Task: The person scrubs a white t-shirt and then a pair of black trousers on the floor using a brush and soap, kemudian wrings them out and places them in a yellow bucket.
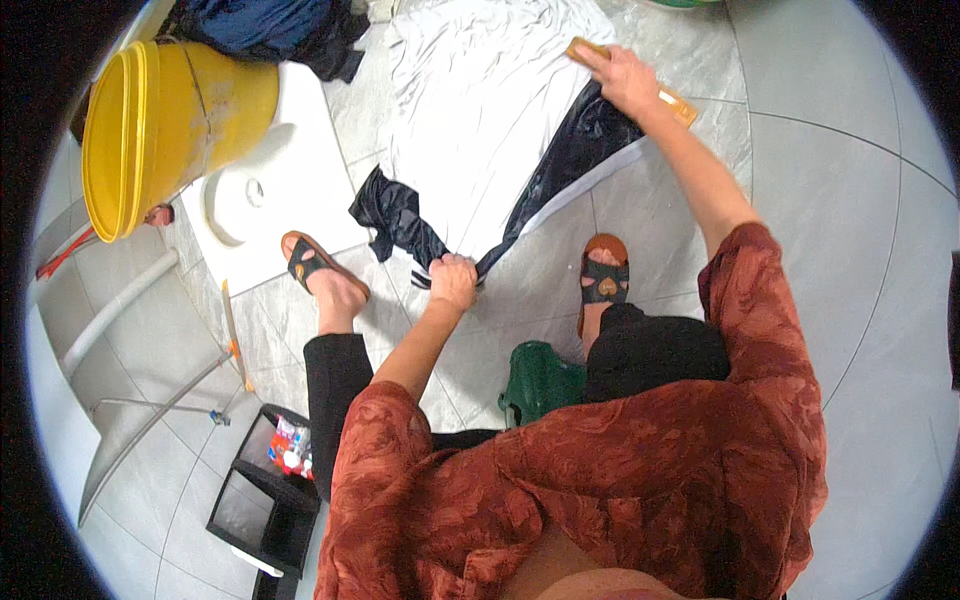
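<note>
A white-and-black garment (480,110) lies spread on the floor tiles in front of me, wrinkled and wet-looking. My left hand (455,281) is closed on its near edge, where the black trim narrows to a point. Over the black panel (585,135) on the right side, my right hand (627,82) is wrapped round a long yellowish-brown scrubbing brush (680,104). Both ends of the brush show beyond the hand. Its underside is hidden.
A yellow bucket (150,130) stands by a white squat toilet pan (300,215) at left. Dark blue clothes (260,30) are heaped behind it. A green plastic stool (545,380) is beneath me. A black rack (265,490) and a hose (150,425) are at lower left.
</note>
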Motion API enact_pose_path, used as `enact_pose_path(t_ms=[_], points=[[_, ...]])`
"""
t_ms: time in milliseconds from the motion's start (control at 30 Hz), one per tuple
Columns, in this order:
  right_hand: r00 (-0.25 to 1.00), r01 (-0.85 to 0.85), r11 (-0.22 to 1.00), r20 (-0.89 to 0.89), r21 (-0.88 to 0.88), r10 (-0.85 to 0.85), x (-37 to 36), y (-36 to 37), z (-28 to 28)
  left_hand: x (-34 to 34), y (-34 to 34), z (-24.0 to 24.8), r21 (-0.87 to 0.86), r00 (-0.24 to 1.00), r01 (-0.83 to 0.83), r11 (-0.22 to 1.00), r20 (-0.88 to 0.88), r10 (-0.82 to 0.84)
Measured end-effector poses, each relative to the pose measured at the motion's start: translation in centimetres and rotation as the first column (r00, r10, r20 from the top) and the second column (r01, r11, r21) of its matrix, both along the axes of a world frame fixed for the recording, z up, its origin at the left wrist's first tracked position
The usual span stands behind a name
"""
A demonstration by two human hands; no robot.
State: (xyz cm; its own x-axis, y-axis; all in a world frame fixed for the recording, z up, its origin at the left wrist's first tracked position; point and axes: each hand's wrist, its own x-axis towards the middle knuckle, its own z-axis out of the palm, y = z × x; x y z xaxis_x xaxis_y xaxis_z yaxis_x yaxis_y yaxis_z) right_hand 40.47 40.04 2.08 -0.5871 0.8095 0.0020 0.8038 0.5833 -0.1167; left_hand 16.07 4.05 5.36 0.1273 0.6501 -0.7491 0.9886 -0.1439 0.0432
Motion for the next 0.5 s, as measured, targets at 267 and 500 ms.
enact_pose_path(t_ms=[267, 500], points=[[0.932, -0.193, 0.933, -0.353, -0.303, 0.078, -1.8, -13.2, 1.5, 4.9, 6.5, 0.1, 0.591, 0.978, 0.049, 0.805, 0.135, -0.159], [0.938, 0.138, 0.943, -0.265, -0.304, -0.223, 6.3, -18.4, 1.4, 4.6, 6.0, -1.1, 0.374, 0.948, -0.007, 0.927, 0.298, -0.112]])
